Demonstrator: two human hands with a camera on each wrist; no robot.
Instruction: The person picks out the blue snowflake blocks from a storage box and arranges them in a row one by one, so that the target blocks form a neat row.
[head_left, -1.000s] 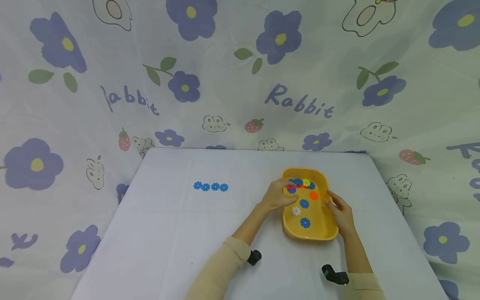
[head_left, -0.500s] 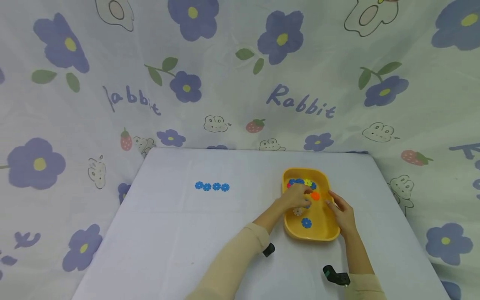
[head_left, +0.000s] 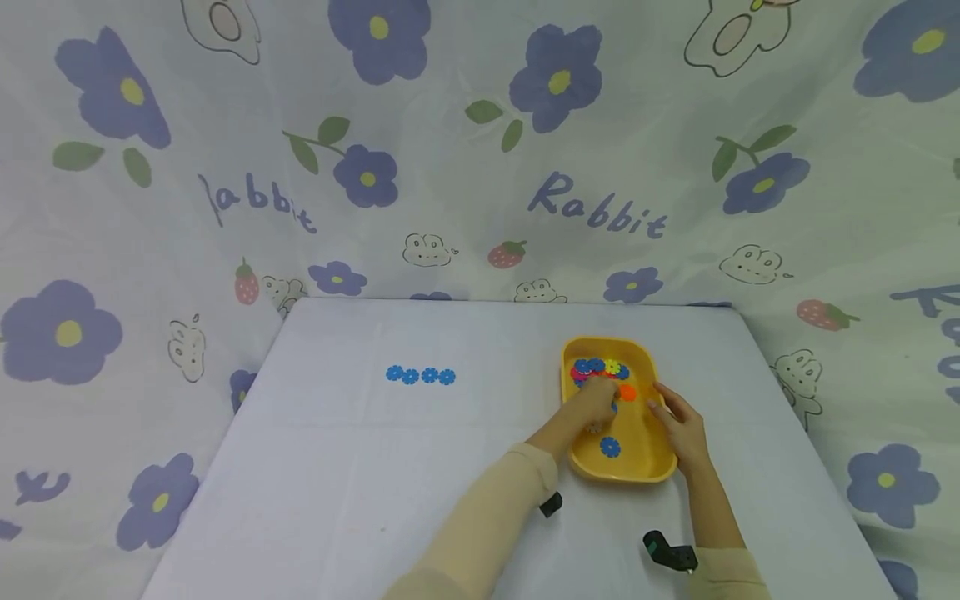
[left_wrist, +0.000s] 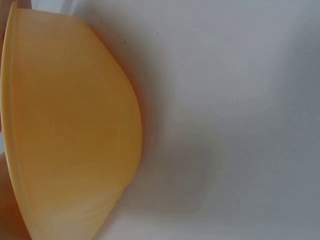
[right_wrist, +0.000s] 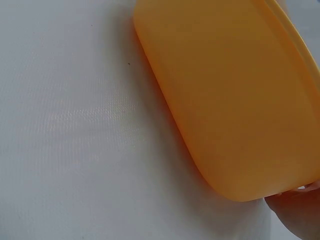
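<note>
In the head view a deep yellow plastic tray (head_left: pixel 645 437) stands at the table's right. My left hand (head_left: pixel 597 402) reaches down inside it, fingers pointing to the tray floor beside a blue snowflake disc (head_left: pixel 615 407) that they partly cover. Whether the fingers pinch it I cannot tell. An orange disc (head_left: pixel 627 392) lies right by the fingertips. My right hand (head_left: pixel 684 429) grips the tray's right rim. Another blue disc (head_left: pixel 611 447) lies nearer the front; a white disc is mostly hidden under the left hand. Both wrist views show mainly the tray's outer wall (left_wrist: pixel 75 120).
Blue, yellow and pink discs (head_left: pixel 596 366) are heaped at the tray's far end. On the white table (head_left: pixel 322 483), left of the tray, several blue snowflake discs (head_left: pixel 430 375) lie in a row. A flower-printed cloth (head_left: pixel 450 167) hangs behind.
My left hand has moved from the heap at the tray's far left toward the tray's middle and lower, over the blue disc. My right hand stays on the rim.
</note>
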